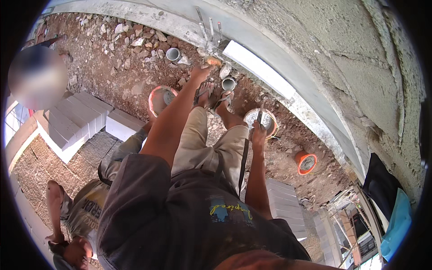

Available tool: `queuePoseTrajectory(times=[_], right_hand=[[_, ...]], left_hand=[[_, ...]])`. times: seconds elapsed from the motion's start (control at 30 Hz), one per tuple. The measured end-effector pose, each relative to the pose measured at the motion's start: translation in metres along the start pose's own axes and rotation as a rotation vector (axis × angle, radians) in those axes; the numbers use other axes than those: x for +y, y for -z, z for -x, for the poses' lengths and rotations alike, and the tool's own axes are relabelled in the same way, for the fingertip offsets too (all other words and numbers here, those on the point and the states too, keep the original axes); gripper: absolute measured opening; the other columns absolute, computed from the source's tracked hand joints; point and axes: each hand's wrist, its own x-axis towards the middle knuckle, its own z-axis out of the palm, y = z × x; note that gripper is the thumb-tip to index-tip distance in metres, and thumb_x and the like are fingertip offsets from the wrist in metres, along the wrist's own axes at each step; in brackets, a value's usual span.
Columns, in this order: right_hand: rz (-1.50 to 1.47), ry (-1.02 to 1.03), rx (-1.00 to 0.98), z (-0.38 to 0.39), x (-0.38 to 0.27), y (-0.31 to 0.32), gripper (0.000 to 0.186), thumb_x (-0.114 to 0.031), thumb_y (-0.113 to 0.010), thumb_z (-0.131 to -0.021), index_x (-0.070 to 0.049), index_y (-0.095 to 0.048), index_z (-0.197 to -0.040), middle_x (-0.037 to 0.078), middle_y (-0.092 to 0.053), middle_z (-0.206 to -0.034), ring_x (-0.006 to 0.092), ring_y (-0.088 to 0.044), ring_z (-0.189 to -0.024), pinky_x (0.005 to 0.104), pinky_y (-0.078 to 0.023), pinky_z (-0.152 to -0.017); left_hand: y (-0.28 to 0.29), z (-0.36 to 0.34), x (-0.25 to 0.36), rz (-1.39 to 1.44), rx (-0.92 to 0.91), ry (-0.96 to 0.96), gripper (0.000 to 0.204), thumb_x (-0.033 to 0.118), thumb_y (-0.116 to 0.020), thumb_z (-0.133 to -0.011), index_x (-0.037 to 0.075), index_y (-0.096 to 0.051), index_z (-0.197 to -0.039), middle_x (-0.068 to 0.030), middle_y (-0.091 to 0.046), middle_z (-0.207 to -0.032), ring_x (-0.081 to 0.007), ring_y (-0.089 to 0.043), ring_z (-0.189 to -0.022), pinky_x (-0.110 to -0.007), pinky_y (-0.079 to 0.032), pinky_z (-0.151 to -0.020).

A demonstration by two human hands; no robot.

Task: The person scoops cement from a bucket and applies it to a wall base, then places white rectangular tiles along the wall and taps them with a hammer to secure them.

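My left arm stretches forward, and my left hand (201, 75) is beside an orange-brown lump (213, 61) at the foot of the wall. Its fingers look extended; whether they touch the lump is unclear. On the right, my right hand (258, 133) is closed around the handle of a trowel (260, 116), its narrow blade pointing away from me. The trowel overlaps a round bucket (272, 130) of grey mortar in the view. A second orange-rimmed bucket (155, 96) with grey contents is partly behind my left forearm.
A white block (258, 69) lies along the wall base, near upright metal bars (210, 29). Grey pipes (228, 83) (173, 54) stand in rubble. A small orange bucket (306, 163) is at right. Pale blocks (78, 114) are stacked left, near a co-worker (85, 207) and another person (38, 76).
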Motion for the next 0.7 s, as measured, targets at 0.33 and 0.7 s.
queuePoseTrajectory(times=[0.33,0.7], right_hand=[[-0.656,-0.233,0.124,-0.099,0.006,-0.044,0.027,-0.033,-0.068,-0.098,-0.007,-0.064,-0.092,0.0,-0.053,-0.063,0.013,-0.051,-0.048,0.0305,-0.041,-0.044],[1.017,0.122,-0.479,-0.427,0.141,-0.052,0.035,-0.024,-0.08,-0.081,0.006,-0.076,-0.099,0.017,-0.077,-0.085,0.0303,-0.073,-0.07,0.042,-0.057,-0.061]], left_hand=[[-0.084,-0.131,-0.033,0.104,0.046,0.084,0.061,0.038,-0.089,-0.082,0.001,-0.068,-0.125,-0.0117,-0.07,-0.12,-0.0277,-0.069,-0.111,-0.045,-0.056,-0.096],[-0.077,-0.212,0.012,-0.992,-0.454,-0.765,0.027,0.025,-0.078,-0.087,0.007,-0.074,-0.107,-0.0147,-0.076,-0.108,-0.0299,-0.074,-0.093,-0.043,-0.059,-0.087]])
